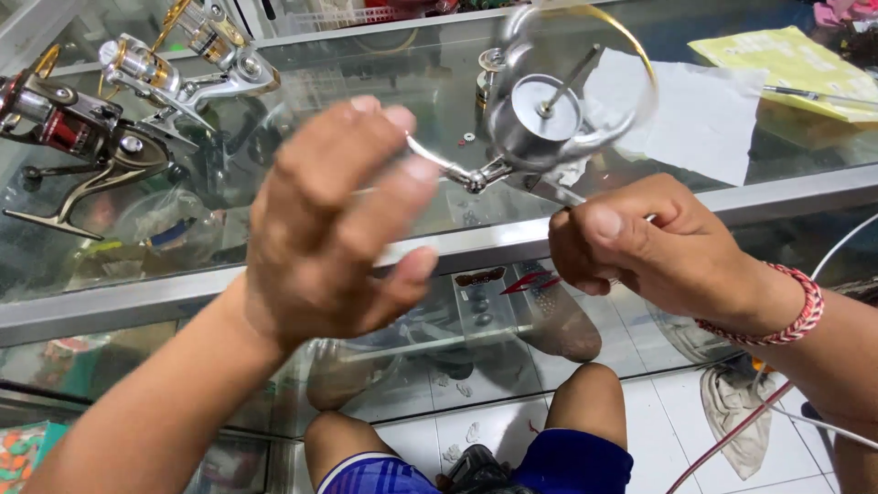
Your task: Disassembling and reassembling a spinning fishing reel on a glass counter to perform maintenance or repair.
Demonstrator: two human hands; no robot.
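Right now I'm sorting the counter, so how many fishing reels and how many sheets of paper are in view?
Fishing reels: 3, one in the hands, one dark and one silver on the glass counter.
Paper sheets: 2, one white, one yellow.
Total: 5
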